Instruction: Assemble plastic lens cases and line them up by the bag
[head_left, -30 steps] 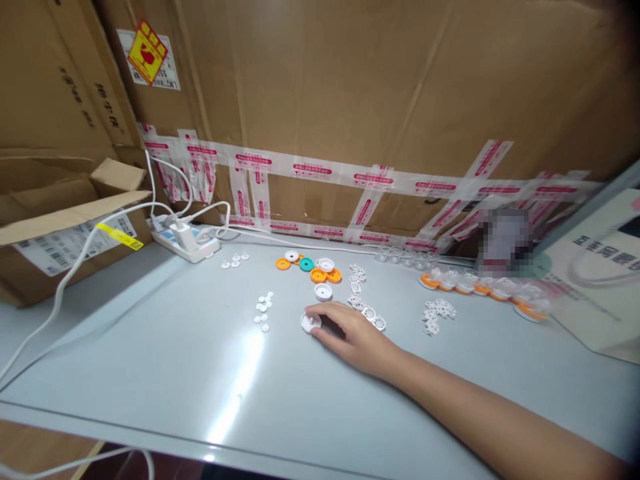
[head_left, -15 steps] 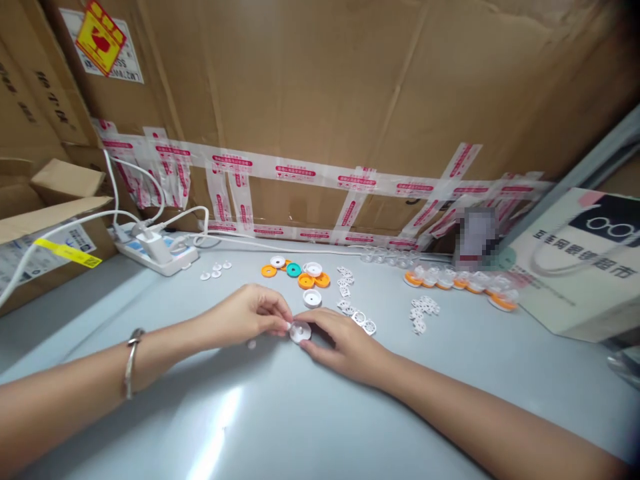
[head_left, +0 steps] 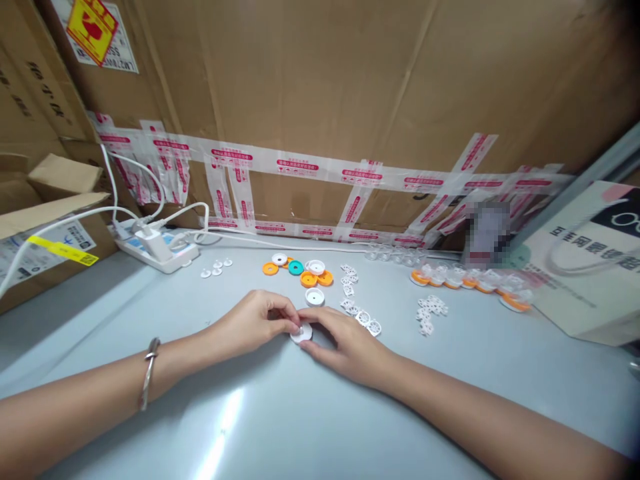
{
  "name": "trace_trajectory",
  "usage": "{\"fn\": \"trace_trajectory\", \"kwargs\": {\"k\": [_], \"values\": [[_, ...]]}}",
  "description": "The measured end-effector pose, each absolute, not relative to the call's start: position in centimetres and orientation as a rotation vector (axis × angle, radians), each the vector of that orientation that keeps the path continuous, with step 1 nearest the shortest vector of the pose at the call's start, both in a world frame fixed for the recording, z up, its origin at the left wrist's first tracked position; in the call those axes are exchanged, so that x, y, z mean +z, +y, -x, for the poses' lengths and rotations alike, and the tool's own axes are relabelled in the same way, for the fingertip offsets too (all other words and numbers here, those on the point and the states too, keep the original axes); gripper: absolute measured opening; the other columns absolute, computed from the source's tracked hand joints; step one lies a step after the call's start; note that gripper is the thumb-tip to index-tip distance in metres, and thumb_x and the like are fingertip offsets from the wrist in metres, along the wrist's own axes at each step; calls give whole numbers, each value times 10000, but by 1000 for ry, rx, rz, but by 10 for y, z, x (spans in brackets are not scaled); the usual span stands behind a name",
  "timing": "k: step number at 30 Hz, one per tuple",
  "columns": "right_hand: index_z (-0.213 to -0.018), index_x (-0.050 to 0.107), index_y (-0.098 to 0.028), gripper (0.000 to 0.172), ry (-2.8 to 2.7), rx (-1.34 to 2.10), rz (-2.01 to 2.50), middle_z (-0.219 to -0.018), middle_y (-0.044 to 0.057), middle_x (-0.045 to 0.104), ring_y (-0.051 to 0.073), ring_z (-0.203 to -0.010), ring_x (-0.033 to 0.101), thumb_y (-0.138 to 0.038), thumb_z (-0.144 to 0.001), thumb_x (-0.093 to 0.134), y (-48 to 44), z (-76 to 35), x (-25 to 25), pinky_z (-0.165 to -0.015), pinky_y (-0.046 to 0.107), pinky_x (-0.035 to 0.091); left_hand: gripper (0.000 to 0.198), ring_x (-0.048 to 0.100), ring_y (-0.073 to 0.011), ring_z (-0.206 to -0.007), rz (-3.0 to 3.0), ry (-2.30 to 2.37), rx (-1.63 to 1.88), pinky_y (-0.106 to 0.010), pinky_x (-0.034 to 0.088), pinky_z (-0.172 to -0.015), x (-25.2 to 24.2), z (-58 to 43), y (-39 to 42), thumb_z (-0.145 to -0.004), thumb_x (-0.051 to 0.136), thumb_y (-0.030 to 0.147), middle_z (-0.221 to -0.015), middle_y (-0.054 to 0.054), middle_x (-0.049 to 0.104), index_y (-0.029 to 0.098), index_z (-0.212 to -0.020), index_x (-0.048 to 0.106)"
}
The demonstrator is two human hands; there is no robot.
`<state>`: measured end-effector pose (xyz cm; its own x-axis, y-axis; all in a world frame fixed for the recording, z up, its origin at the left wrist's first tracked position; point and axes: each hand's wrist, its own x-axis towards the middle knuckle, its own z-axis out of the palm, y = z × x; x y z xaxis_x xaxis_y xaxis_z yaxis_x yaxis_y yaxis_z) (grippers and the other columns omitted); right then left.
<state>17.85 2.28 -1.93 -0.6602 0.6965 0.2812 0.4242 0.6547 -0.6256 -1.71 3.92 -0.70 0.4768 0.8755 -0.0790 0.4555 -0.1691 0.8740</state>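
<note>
A round white plastic disc (head_left: 303, 337) lies on the grey table in front of me. My right hand (head_left: 345, 341) grips it by the rim, thumb at the near side and fingers at the far side. My left hand (head_left: 260, 319) is closed in a pinch over the disc's middle; a small white piece shows at its fingertips, mostly hidden. Just beyond the hands sits a white wheel cap (head_left: 315, 297). Behind it are orange caps (head_left: 309, 280), a teal ring (head_left: 296, 267) and more white caps (head_left: 279, 259).
Small white pegged discs (head_left: 217, 269) lie left. White lattice pieces (head_left: 349, 280) run right of the caps, with another cluster (head_left: 431, 308) farther right. Assembled orange-and-clear pieces (head_left: 467, 280) stand in a row near a box (head_left: 580, 280). A power strip (head_left: 170, 260) and large carton (head_left: 300, 87) are behind.
My left hand has moved slightly right, from the disc's left edge to over its middle, bringing the small white piece along. My right hand keeps its hold. The view has shifted slightly.
</note>
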Motion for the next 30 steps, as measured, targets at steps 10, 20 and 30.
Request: {"fn": "trace_trajectory", "kwargs": {"k": [10,20,30], "values": [[-1156,488,-225,331,-2348,731,875,-1085,34,623,155,-1001,574,-242,-830,537,24,-179,-21,-864,291,443,155,526,-121,-649,-1816,1148,551,-211,386,-599,-16,19,43,-744,566,278,-695,6,610,155,-743,661],[-1125,467,-221,301,-2330,797,876,-1084,25,623,136,-1018,574,-260,-836,542,23,-179,-22,-880,271,439,116,484,-121,-643,-2021,1271,562,-220,367,-589,-13,16,38,-753,564,271,-706,17,542,174,-737,626],[-1100,454,-229,283,-2311,815,916,-1092,26,618,137,-1019,577,-244,-832,542,23,-180,-23,-872,275,450,118,534,-154,-780,-2213,1225,689,-252,395,-689,-8,15,30,-808,526,218,-778,-7,588,180,-751,621]]}}
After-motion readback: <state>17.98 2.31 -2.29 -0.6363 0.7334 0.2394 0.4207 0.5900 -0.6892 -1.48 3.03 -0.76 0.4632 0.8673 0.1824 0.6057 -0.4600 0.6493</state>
